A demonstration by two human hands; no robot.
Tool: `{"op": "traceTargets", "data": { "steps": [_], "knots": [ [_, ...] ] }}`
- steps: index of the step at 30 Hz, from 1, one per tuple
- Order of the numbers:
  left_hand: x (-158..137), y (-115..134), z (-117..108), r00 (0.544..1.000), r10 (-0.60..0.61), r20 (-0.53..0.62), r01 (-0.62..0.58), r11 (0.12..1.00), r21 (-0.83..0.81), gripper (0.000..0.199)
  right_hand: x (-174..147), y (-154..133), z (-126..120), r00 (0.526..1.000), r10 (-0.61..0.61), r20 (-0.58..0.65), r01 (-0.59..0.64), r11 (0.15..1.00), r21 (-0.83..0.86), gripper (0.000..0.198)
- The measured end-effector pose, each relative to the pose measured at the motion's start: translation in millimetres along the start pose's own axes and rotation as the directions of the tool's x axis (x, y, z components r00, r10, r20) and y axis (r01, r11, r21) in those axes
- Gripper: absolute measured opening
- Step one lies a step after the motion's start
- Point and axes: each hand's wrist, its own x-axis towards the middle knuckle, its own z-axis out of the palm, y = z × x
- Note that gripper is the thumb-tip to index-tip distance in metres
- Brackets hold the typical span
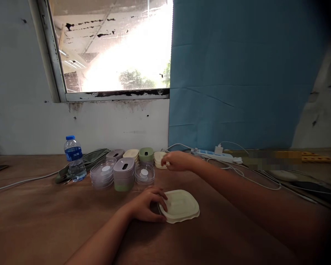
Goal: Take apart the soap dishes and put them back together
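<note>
A cream plastic lid with a rounded, rimmed edge lies flat on the table before me. My left hand grips its left side, fingertips over the top and thumb along the near edge. Farther back, my right hand is at a small stack of cream lids, its bent fingers closed at the right edge of the stack. The fingers partly cover that stack. Left of it stand a green piece with a dark slot and another cream stack.
Clear plastic containers and a mauve-green stack stand left of centre. Behind them are a water bottle and a dark green pouch. A power strip with loose white cables lies back right, behind my right arm.
</note>
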Motion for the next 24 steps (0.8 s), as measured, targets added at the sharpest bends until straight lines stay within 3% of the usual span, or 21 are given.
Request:
{"op": "traceTargets", "data": {
  "steps": [4, 6, 11, 15, 18, 21, 24],
  "knots": [
    [0, 6, -3, 0.998, 0.015, -0.06, -0.011, 0.998, 0.06, 0.034, -77, -7, 16, 0.986, -0.111, 0.121, 0.108, 0.994, 0.034, 0.03],
    [0, 9, -4, 0.992, 0.009, -0.126, 0.003, 0.996, 0.095, 0.026, -107, -8, 26, 0.98, -0.162, 0.112, 0.144, 0.978, 0.148, 0.035],
    [2, 9, -5, 0.924, -0.053, -0.379, 0.143, 0.966, 0.213, 0.013, -143, -3, 32, 0.995, -0.081, 0.053, 0.052, 0.912, 0.407, 0.036],
    [1, 5, -7, 0.84, -0.101, -0.533, 0.276, 0.926, 0.259, 0.013, -149, 8, 31, 0.996, -0.038, 0.081, -0.005, 0.877, 0.48, 0.023],
    [1, 1, -8, 0.762, -0.125, -0.635, 0.36, 0.897, 0.255, 0.015, -143, 20, 38, 0.997, 0.072, -0.014, -0.06, 0.915, 0.399, 0.016],
    [2, -3, -9, 0.704, -0.145, -0.695, 0.402, 0.888, 0.222, 0.016, -119, 34, 43, 0.961, 0.224, -0.16, -0.161, 0.928, 0.336, 0.015],
    [2, -5, -9, 0.676, -0.167, -0.718, 0.429, 0.881, 0.199, 0.015, -76, 50, 45, 0.92, 0.307, -0.245, -0.227, 0.924, 0.306, 0.017]
  ]
}}
